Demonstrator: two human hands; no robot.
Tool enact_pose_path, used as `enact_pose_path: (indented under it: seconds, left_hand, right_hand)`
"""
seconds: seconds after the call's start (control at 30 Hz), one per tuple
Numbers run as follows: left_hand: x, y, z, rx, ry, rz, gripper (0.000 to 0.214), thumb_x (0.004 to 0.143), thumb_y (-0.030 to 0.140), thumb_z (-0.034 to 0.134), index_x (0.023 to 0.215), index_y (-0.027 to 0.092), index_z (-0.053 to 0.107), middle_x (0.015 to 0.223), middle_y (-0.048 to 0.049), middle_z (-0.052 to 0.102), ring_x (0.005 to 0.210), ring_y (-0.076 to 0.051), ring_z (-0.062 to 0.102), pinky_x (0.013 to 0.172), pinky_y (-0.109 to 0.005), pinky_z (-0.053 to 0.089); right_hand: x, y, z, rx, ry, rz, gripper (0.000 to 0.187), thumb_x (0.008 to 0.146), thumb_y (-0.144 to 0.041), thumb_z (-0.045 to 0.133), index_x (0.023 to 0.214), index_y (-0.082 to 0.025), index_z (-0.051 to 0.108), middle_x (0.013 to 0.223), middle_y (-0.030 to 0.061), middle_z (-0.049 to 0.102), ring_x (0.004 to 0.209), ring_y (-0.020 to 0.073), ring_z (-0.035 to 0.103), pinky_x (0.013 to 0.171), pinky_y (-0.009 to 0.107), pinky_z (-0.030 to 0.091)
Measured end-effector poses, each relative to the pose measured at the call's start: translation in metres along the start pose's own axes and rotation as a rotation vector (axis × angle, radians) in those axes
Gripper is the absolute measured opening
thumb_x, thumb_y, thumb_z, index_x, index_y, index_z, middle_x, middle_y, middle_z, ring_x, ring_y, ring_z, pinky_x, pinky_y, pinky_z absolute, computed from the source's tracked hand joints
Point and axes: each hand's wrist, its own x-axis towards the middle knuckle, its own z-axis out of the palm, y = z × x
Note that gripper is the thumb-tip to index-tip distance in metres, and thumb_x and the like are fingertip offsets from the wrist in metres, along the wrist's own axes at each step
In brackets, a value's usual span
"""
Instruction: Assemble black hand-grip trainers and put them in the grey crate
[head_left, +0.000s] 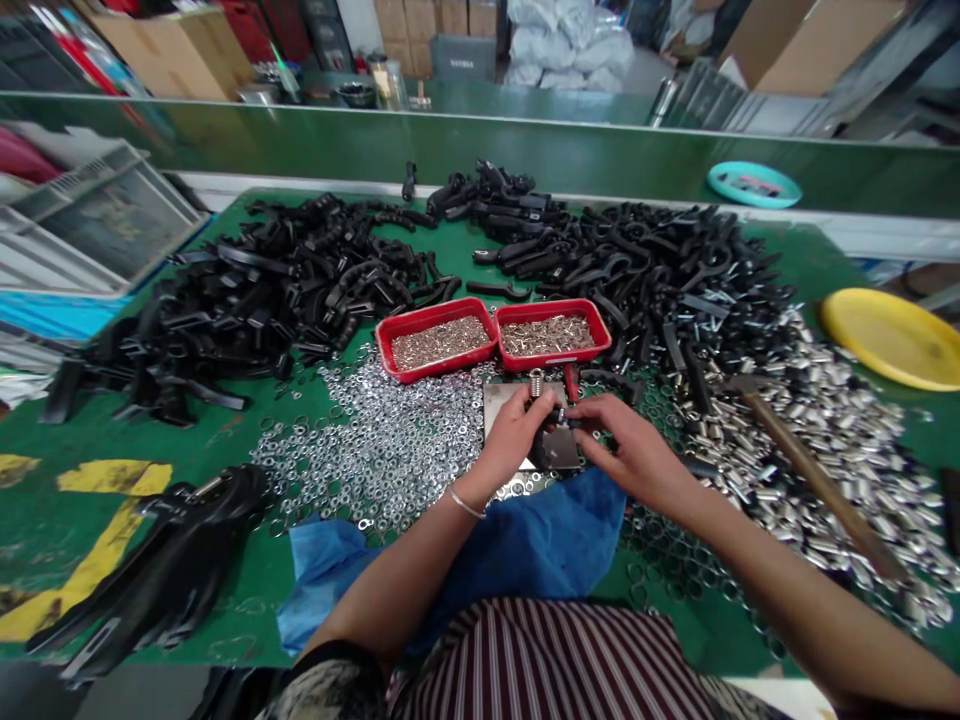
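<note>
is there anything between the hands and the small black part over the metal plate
Nothing visible: the left hand and right hand both already pinch the small black part from either side, just above the metal plate.

**Crowded worktop, little bare green**

The green worktop (pixel 232 440) is open only at the near left, between the heap of black plastic handles (pixel 285 280) and the spread of silver washers (pixel 390 440) — and along the near edge by the yellow floor-tape marks (pixel 105 480). Ahead, two red plastic trays of small metal parts (pixel 495 335) block the way just beyond the small metal plate (pixel 517 400). To the right, a bed of shiny metal sleeves (pixel 840 430) and a wooden-handled hammer (pixel 810 470) lie across the path. A crumpled blue cloth (pixel 540 540) covers the near middle.
</note>
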Motion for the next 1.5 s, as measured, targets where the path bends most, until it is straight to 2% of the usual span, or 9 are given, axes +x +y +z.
enact_pose_path:
  seconds: [0.27, 0.47, 0.57, 0.73, 0.9, 1.07, 1.2, 1.37, 1.5]
  left_hand:
    - [-0.005, 0.011, 0.003, 0.009, 0.015, 0.017, 0.030, 0.089, 0.050, 0.066, 0.091, 0.020, 0.065, 0.084, -0.0024, 0.063, 0.072, -0.015, 0.057, 0.068, -0.027, 0.045]
    - [-0.007, 0.018, -0.001, 0.331, 0.071, 0.286, 0.027, 0.093, 0.043, 0.063, 0.079, 0.021, 0.059, 0.077, -0.0004, 0.057, 0.076, -0.017, 0.050, 0.073, -0.028, 0.036]
    - [-0.007, 0.020, -0.005, 0.354, 0.051, 0.329, 0.024, 0.094, 0.042, 0.061, 0.081, 0.021, 0.060, 0.078, -0.0005, 0.058, 0.076, -0.018, 0.051, 0.075, -0.028, 0.037]
    - [-0.005, 0.016, -0.010, 0.347, -0.055, 0.346, 0.020, 0.093, 0.041, 0.063, 0.088, 0.022, 0.065, 0.079, -0.0014, 0.061, 0.076, -0.018, 0.054, 0.075, -0.028, 0.038]
    - [-0.002, 0.012, -0.008, 0.293, 0.019, 0.257, 0.026, 0.095, 0.046, 0.058, 0.088, 0.022, 0.063, 0.076, -0.0008, 0.059, 0.073, -0.018, 0.055, 0.075, -0.029, 0.041]
    - [-0.003, 0.018, -0.006, 0.330, -0.072, 0.440, 0.020, 0.096, 0.041, 0.056, 0.095, 0.022, 0.064, 0.106, -0.0083, 0.062, 0.106, -0.024, 0.056, 0.101, -0.034, 0.039]
    - [-0.005, 0.015, -0.006, 0.370, 0.002, 0.435, 0.022, 0.098, 0.042, 0.052, 0.095, 0.022, 0.061, 0.103, -0.0085, 0.060, 0.104, -0.024, 0.055, 0.101, -0.035, 0.040]
    - [-0.005, 0.012, -0.006, 0.449, -0.041, 0.519, 0.019, 0.099, 0.038, 0.050, 0.095, 0.022, 0.058, 0.104, -0.0097, 0.059, 0.104, -0.024, 0.055, 0.100, -0.037, 0.041]
    - [-0.007, 0.015, -0.006, 0.453, -0.012, 0.485, 0.021, 0.099, 0.040, 0.049, 0.094, 0.022, 0.057, 0.100, -0.0088, 0.059, 0.100, -0.024, 0.055, 0.096, -0.036, 0.042]
  right_hand:
    - [0.002, 0.001, 0.002, -0.044, 0.105, -0.073, 0.018, 0.095, -0.032, 0.060, 0.110, -0.022, 0.060, 0.115, 0.0146, 0.065, 0.112, 0.0289, 0.061, 0.099, 0.053, 0.049]
    - [0.010, -0.008, 0.011, 0.662, -0.106, 0.385, 0.032, 0.098, -0.054, 0.050, 0.094, -0.022, 0.051, 0.082, 0.0028, 0.060, 0.069, 0.0170, 0.060, 0.068, 0.037, 0.056]
    - [0.010, -0.013, 0.017, 0.644, -0.045, 0.399, 0.036, 0.090, -0.055, 0.065, 0.092, -0.023, 0.050, 0.076, -0.0013, 0.056, 0.062, 0.0130, 0.054, 0.058, 0.028, 0.051]
    - [0.010, -0.011, 0.016, 0.794, -0.422, 0.552, 0.060, 0.097, -0.072, 0.021, 0.079, -0.022, 0.049, 0.054, -0.0039, 0.046, 0.037, 0.0100, 0.033, 0.035, 0.025, 0.033]
    - [0.009, -0.007, 0.015, 0.309, -0.041, 0.324, 0.040, 0.084, -0.060, 0.067, 0.094, -0.022, 0.057, 0.087, 0.0081, 0.064, 0.069, 0.0182, 0.059, 0.050, 0.026, 0.043]
    - [0.007, -0.008, 0.018, 0.495, -0.313, 0.384, 0.058, 0.099, -0.068, 0.025, 0.082, -0.021, 0.055, 0.062, 0.0018, 0.056, 0.042, 0.0125, 0.042, 0.038, 0.026, 0.034]
    - [0.008, -0.009, 0.018, 0.519, -0.138, 0.404, 0.040, 0.088, -0.061, 0.061, 0.089, -0.022, 0.055, 0.071, 0.0011, 0.060, 0.046, 0.0104, 0.045, 0.040, 0.023, 0.032]
    - [0.007, -0.010, 0.018, 0.733, -0.411, 0.529, 0.054, 0.098, -0.068, 0.029, 0.085, -0.021, 0.054, 0.056, -0.0030, 0.049, 0.036, 0.0090, 0.028, 0.035, 0.024, 0.025]
    - [0.004, -0.013, 0.022, 0.494, -0.132, 0.413, 0.040, 0.087, -0.061, 0.063, 0.088, -0.022, 0.053, 0.069, 0.0010, 0.058, 0.049, 0.0115, 0.045, 0.043, 0.023, 0.031]
